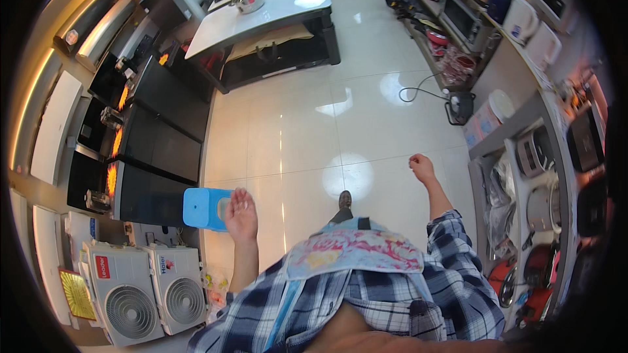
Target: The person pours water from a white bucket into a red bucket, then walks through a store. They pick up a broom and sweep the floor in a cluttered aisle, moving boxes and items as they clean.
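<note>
My left hand [241, 214] is held out palm up with its fingers extended, and nothing lies in it. From this angle it overlaps one side of a blue plastic stool [197, 207] on the floor. My right hand [422, 167] hangs over the tiled floor [373, 122] with its fingers curled in; no object shows in it. A floral apron [353, 252] covers the front of my plaid shirt [461, 274]. One dark shoe [345, 199] shows below the apron.
At left stand black cabinets [157, 142] and two air-conditioner outdoor units [130, 299]. A white-topped table [274, 14] carries a metal pot [249, 1]. Shelves at right hold a microwave oven [461, 19] and cookers [532, 152]. A black cable [417, 89] crosses the floor near a black appliance [460, 108].
</note>
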{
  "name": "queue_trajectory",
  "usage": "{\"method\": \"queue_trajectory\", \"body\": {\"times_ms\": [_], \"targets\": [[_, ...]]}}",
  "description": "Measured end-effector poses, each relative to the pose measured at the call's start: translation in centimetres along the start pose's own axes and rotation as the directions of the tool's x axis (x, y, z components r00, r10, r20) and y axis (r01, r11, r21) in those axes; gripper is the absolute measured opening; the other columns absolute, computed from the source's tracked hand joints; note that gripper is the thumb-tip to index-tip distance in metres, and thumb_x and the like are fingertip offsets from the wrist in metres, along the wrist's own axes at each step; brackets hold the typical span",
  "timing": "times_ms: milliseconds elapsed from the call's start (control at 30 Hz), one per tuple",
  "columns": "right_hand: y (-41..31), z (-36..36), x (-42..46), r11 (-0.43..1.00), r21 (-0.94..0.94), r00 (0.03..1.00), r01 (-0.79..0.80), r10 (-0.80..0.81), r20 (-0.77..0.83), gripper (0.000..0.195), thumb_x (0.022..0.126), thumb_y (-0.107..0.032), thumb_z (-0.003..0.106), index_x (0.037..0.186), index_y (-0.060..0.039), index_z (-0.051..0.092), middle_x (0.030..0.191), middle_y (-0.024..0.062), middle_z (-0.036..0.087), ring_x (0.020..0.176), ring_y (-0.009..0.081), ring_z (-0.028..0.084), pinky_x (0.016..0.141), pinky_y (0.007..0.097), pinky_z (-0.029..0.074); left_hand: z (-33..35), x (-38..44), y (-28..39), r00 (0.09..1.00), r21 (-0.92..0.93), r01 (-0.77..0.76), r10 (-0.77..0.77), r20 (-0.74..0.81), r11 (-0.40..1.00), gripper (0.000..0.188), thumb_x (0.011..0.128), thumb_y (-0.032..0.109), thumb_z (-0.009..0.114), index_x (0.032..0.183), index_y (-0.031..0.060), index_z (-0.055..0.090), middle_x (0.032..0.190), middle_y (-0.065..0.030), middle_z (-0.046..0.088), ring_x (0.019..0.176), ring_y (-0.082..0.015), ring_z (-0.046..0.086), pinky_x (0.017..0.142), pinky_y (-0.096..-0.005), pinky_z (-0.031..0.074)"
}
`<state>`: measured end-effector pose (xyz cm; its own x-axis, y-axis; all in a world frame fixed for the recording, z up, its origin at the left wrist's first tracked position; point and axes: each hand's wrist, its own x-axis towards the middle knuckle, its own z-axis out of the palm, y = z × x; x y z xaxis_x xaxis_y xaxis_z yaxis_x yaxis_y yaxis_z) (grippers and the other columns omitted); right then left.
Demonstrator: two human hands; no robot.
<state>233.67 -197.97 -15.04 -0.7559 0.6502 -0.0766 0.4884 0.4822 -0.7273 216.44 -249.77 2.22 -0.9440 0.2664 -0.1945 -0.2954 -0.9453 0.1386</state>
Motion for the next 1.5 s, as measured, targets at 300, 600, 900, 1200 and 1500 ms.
{"method": "queue_trajectory", "body": {"times_ms": [300, 600, 900, 1200, 1500], "targets": [[12.5, -2.4, -6.9, 0.921, -0.338, 0.764, -0.194, 0.358, 0.537, 0.019, 0.069, -0.021, 0.054, 0.058, -0.0089, 0.064, 0.054, 0.0089, 0.060, 0.047, 0.0210, 0.059, 0.047, 0.0354, 0.047, 11.0, 26.2, -14.5, 0.981, -0.067, 0.187, -0.183, 0.060, 0.980, 0.028, 0.093, 0.014, 0.036, 0.108, -0.0040, 0.052, 0.115, -0.0176, 0.054, 0.113, -0.0303, 0.048, 0.100, -0.0424, 0.038], [15.1, -5.0, 10.7, 0.849, -0.516, 0.745, -0.115, 0.417, 0.521, 0.022, 0.073, -0.021, 0.052, 0.062, -0.0080, 0.065, 0.061, 0.0092, 0.063, 0.059, 0.0226, 0.062, 0.058, 0.0383, 0.048, 16.3, 48.8, -31.9, 0.946, -0.062, 0.323, -0.321, 0.036, 0.944, 0.027, 0.093, 0.014, 0.036, 0.103, -0.0034, 0.054, 0.110, -0.0169, 0.057, 0.109, -0.0296, 0.051, 0.099, -0.0419, 0.040], [2.0, -1.1, 66.8, 0.948, -0.316, 0.985, 0.038, 0.017, 0.171, 0.018, 0.072, -0.019, 0.052, 0.070, -0.0064, 0.065, 0.075, 0.0140, 0.064, 0.069, 0.0298, 0.061, 0.063, 0.0383, 0.048, 21.3, 64.8, -37.0, 0.986, -0.076, 0.162, -0.165, -0.024, 0.984, 0.026, 0.092, 0.014, 0.038, 0.104, -0.0026, 0.054, 0.110, -0.0158, 0.057, 0.110, -0.0301, 0.050, 0.098, -0.0433, 0.040], [4.7, -1.8, 88.2, 0.895, -0.435, 0.984, 0.098, -0.021, 0.179, 0.023, 0.072, -0.026, 0.054, 0.079, -0.0078, 0.066, 0.065, 0.0089, 0.063, 0.058, 0.0212, 0.061, 0.060, 0.0352, 0.049, 20.6, 86.6, -45.8, 0.974, -0.110, 0.225, -0.220, 0.054, 0.968, 0.029, 0.091, 0.016, 0.039, 0.103, -0.0028, 0.057, 0.110, -0.0182, 0.058, 0.114, -0.0307, 0.049, 0.100, -0.0445, 0.038], [14.5, -10.6, 83.7, 0.881, -0.446, 0.719, -0.156, 0.411, 0.560, 0.024, 0.075, -0.028, 0.052, 0.067, -0.0090, 0.064, 0.061, 0.0134, 0.057, 0.067, 0.0318, 0.060, 0.065, 0.0425, 0.047, 31.6, 110.8, -58.3, 0.945, -0.088, 0.327, -0.326, 0.023, 0.941, 0.028, 0.091, 0.014, 0.039, 0.102, -0.0041, 0.057, 0.111, -0.0181, 0.058, 0.111, -0.0311, 0.051, 0.099, -0.0433, 0.040]]}}
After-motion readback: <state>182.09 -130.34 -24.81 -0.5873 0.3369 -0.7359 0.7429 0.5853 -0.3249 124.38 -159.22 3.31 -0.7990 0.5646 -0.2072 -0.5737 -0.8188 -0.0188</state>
